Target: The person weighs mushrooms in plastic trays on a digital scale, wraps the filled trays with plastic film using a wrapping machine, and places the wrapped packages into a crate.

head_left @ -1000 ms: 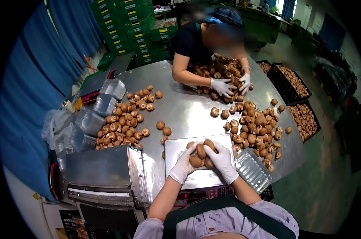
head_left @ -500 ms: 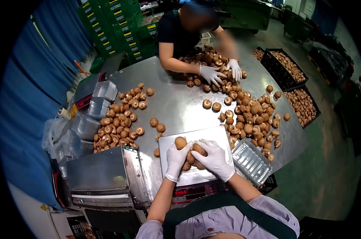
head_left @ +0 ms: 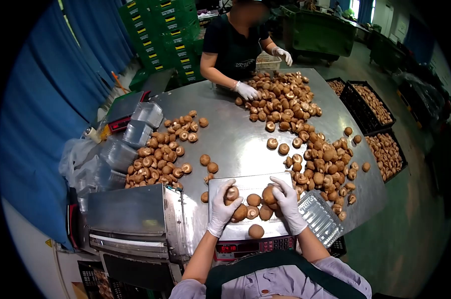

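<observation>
The left grip [head_left: 221, 209], in a thin, wrinkled white glove, is half open and curved round a mushroom [head_left: 232, 193] with its pale underside showing; a rounder brown cap [head_left: 240, 213] lies by the thumb. The right grip [head_left: 288, 205], gloved alike, is also partly curled, against a smooth, domed mushroom [head_left: 269, 195]. Whether either clasps its mushroom firmly or merely cups it, I cannot tell.

Between them, more mushrooms [head_left: 253, 200] sit on the flat, shiny metal pan [head_left: 279, 229] of a scale, and a single round cap [head_left: 256, 231] lies near its front edge. Below, the scale's panel [head_left: 255, 246] shows glowing red digits. Just right of the pan is a clear, ribbed plastic tray [head_left: 321, 219].

Loose heaps of matte brown mushrooms lie left [head_left: 158, 162] and right [head_left: 330, 167] on the brushed-metal surface [head_left: 225, 134]. Beyond the left heap are glossy clear containers [head_left: 118, 154] and a crumpled, filmy bag [head_left: 76, 155]; nearer stands a boxy metal machine [head_left: 128, 212]. Across the surface, a co-worker's gloved hand [head_left: 247, 90] touches the far heap [head_left: 284, 99].
</observation>
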A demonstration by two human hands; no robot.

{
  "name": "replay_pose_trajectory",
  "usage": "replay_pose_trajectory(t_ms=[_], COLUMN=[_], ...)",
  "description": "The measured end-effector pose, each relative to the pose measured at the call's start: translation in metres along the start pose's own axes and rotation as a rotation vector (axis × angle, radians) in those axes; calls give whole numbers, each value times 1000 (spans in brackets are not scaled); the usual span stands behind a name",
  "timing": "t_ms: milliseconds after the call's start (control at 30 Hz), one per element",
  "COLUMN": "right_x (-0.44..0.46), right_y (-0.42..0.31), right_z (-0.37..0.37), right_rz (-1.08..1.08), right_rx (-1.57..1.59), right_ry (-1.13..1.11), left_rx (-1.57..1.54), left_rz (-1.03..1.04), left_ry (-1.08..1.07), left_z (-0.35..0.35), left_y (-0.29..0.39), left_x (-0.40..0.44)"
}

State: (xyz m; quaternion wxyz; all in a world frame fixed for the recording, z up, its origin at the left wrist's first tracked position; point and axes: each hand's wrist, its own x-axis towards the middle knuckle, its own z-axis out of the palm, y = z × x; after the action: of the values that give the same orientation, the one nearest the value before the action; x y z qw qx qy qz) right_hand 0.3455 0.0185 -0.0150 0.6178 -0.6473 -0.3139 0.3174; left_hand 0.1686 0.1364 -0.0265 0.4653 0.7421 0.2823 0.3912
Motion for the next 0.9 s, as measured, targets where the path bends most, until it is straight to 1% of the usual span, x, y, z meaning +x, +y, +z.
replay_pose_trajectory(t_ms=[33, 67, 100, 167, 200, 233, 300, 333, 400, 433, 500, 533, 567, 600, 633, 700, 733, 767, 833, 900], right_x=[2, 3, 6, 7, 6, 5, 2, 3, 9, 10, 11, 12, 13, 9, 3, -14, -17, -18, -28, -33], right_y=[4, 10, 14, 16, 14, 10, 2, 5, 11, 14, 9, 19, 20, 14, 4, -15, -12, -12, -15, -8], right_z=[-4, -6, -9, -11, -9, -7, -2, -1, -6, -10, -20, -25, -30, -31, -34, -33, -41, -49, -57, -67], right_rz=[24, -64, -67, -305, -253, -254, -391, -403, -413, -417, -293, -299, -228, -136, -152, 41, -48, -143, -140, -97], right_rx=[17, -132, -129, -484, -458, -458, -616, -641, -596, -550, -423, -381, -301, -213, -100, 254, 53, -145, -176, -195], right_ry=[13, 31, 24, -13, -10, -11, 30, 37, -11, -58, -127, -109, -108, -60, -36, 20, 21, 19, 45, 70], left_rx=[44, 102, 213, 277, 294, 295, 279, 279, 399, 389, 383, 282, 182, 109, 39, 57, 78, 63, 3, -13], left_rz=[30, 74, 171, 135, 102, 102, 38, 35, 160, 159, 134, 89, 50, 33, 15, -43, -52, -19, -99, -268], left_ry=[3, -26, -59, -128, -97, -95, -79, -79, -206, -255, -225, -185, -140, -57, 31, 186, 220, 240, 243, 143], left_z=[0, 0, 0, 2, 4, 5, 6, 6, 4, 3, 2, 0, -3, -5, -8, -15, -22, -27, -35, -44], left_y=[-3, -2, -3, 2, 6, 4, 0, 1, 3, -2, -3, -1, 2, 2, 2, 17, 18, 13, 13, 14], left_x=[0, 1, 0, -3, -4, -3, -4, -5, -4, -5, -9, -12, -12, -13, -15, -19, -25, -30, -50, -73])
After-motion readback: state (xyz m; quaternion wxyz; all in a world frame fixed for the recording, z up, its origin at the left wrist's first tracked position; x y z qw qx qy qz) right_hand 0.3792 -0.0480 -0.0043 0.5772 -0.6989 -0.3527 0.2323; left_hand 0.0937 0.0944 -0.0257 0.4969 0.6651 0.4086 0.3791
